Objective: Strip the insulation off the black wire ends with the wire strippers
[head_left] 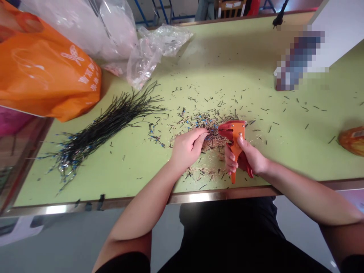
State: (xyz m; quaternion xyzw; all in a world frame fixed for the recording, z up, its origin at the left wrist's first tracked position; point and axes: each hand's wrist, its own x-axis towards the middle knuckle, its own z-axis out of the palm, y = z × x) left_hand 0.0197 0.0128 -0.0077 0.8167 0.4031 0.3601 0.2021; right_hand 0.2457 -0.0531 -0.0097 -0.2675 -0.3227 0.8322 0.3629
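Observation:
My right hand [246,155] is wrapped round the handles of a red and orange wire stripper [231,131], its jaws pointing left. Just left of those jaws, my left hand [190,147] pinches a thin black wire [212,131] between thumb and forefinger. The wire's end reaches to the jaws; whether they are clamped on it I cannot tell. Beneath both hands lies a heap of copper strands [216,142] mixed with black offcuts and blue bits. A long bundle of black wires [105,125], with blue pieces at its near end, rests on the left of the table.
An orange bag [48,72] and clear plastic bags [119,34] stand at the back left. Black scraps are scattered over the green table [153,178]. A white box [338,34] is at the back right, and an orange-yellow packet [352,140] lies at the right edge.

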